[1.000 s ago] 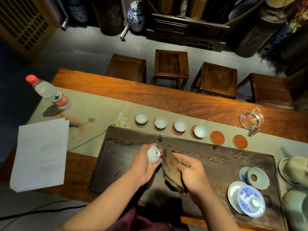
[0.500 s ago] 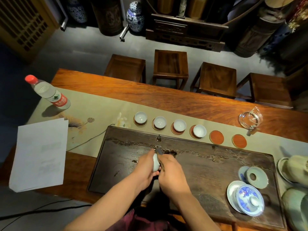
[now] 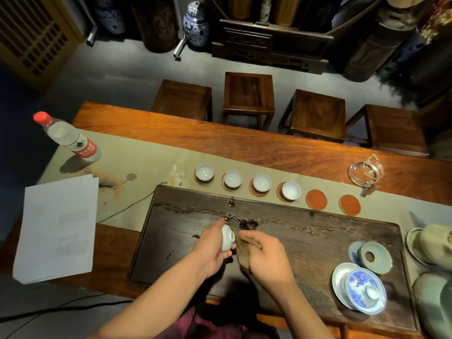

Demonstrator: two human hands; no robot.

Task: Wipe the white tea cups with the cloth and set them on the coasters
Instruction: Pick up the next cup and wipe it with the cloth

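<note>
My left hand [image 3: 210, 248] grips a small white tea cup [image 3: 227, 237], turned on its side, above the dark wooden tea tray [image 3: 305, 231]. My right hand [image 3: 266, 260] holds a brown cloth [image 3: 242, 250] pressed against the cup's mouth. Beyond the tray, several white cups [image 3: 261, 182] sit on a row of round coasters. Two orange coasters [image 3: 316, 199] [image 3: 349, 204] at the right end of the row are bare.
A water bottle [image 3: 71, 140] lies at the far left, with white paper sheets [image 3: 56, 231] beneath it. A glass pitcher [image 3: 365, 171] stands at the right. A blue-and-white lidded bowl [image 3: 364, 289], a saucer [image 3: 375, 256] and pale ceramic vessels [image 3: 435, 243] crowd the tray's right end.
The hands closed together over the cup, then eased apart slightly. The cup turned in my left hand while the cloth rubbed it.
</note>
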